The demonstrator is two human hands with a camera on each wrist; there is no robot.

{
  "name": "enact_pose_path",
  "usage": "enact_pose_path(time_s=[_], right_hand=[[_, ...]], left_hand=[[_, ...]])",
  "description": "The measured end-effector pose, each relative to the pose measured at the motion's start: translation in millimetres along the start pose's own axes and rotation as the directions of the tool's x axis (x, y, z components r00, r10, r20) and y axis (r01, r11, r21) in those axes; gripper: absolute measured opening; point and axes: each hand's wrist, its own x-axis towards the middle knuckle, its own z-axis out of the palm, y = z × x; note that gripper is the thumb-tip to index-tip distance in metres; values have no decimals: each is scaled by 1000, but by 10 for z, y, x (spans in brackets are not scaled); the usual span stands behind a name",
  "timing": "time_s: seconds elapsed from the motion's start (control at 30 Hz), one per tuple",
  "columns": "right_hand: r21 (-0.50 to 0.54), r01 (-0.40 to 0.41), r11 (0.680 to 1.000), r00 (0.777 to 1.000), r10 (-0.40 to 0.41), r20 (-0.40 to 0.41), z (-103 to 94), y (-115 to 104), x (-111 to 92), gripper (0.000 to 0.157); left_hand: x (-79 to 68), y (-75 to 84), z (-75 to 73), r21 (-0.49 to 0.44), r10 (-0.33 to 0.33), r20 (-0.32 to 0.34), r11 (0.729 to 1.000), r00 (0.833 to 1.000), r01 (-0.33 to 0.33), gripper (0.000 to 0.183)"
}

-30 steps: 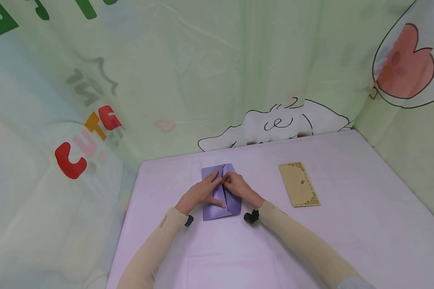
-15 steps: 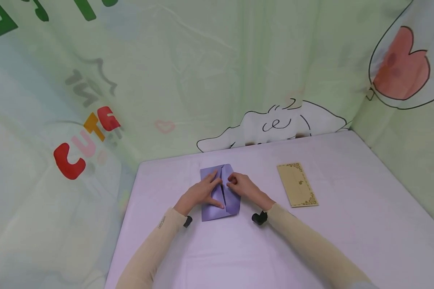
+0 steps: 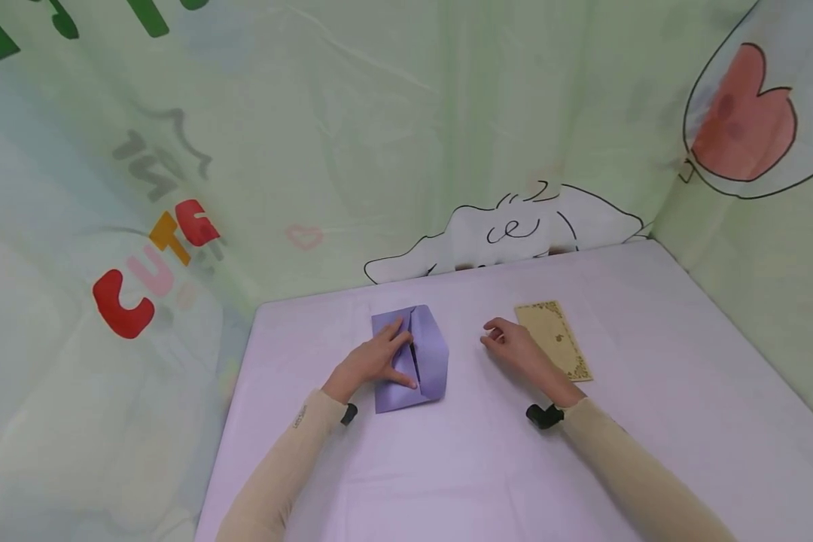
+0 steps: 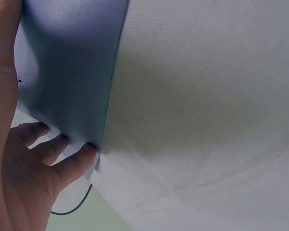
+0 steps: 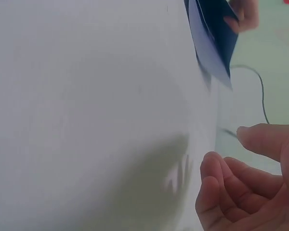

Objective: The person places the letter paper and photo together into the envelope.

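A purple envelope [image 3: 434, 354] lies on the table with its flap folded out to the right and a dark slit along its opening. My left hand [image 3: 373, 361] rests on the envelope's left part, fingers spread and thumb near the slit. In the left wrist view, the fingertips of the left hand [image 4: 43, 163] press on the purple paper. My right hand [image 3: 518, 354] hovers between the envelope and a gold card [image 3: 557, 339] with a dark ornate border, overlapping the card's left edge. In the right wrist view, the right hand [image 5: 250, 187] has loosely bent fingers and holds nothing.
The table [image 3: 467, 467] wears a pale lilac cloth. Behind it hangs a light green curtain [image 3: 352, 150] with cartoon drawings, and another side of it runs along the left. Black wrist cameras [image 3: 544, 416] sit under both sleeves.
My right hand has left the envelope's opening and moved right toward the gold card. The envelope's flap now shows uncovered. My left hand stays on the envelope.
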Motion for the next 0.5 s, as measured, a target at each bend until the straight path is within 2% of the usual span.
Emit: enact_pose_path(time_s=[0.3, 0.4, 0.5], right_hand=[[-20, -83, 996, 994, 81, -68, -498, 322, -182, 39], [-35, -101, 994, 991, 98, -95, -606, 411, -235, 42], [-101, -125, 987, 984, 110, -142, -657, 473, -288, 44]], left_hand=[[-4, -21, 50, 2, -4, -15, 1000, 1000, 5, 97], [-5, -12, 30, -4, 2, -21, 1000, 1000, -2, 96], [-1, -31, 33, -3, 6, -21, 1000, 1000, -6, 96]])
